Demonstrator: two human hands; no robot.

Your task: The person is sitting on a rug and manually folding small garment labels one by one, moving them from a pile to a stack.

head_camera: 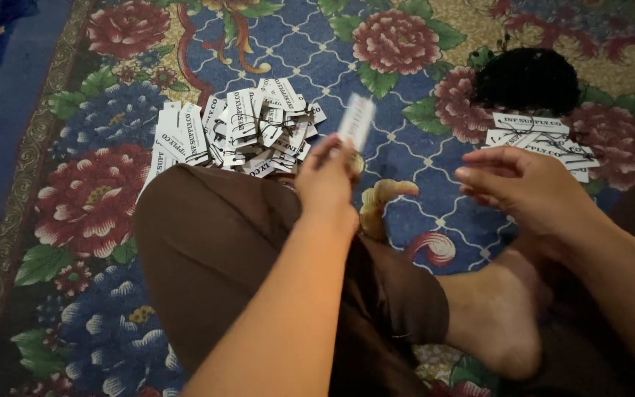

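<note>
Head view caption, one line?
Left hand lifts a white tag over a floral rug; right hand hovers open.

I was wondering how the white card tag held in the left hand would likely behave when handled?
The white tag stands upright from the left hand without drooping, so it is probably fairly stiff. It looks thin and flat, so likely light, and unlikely to roll.

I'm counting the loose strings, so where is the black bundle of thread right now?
In the head view the black thread bundle lies on the floral carpet at upper right, just behind the smaller stack of white tags, beyond the right hand.
</note>
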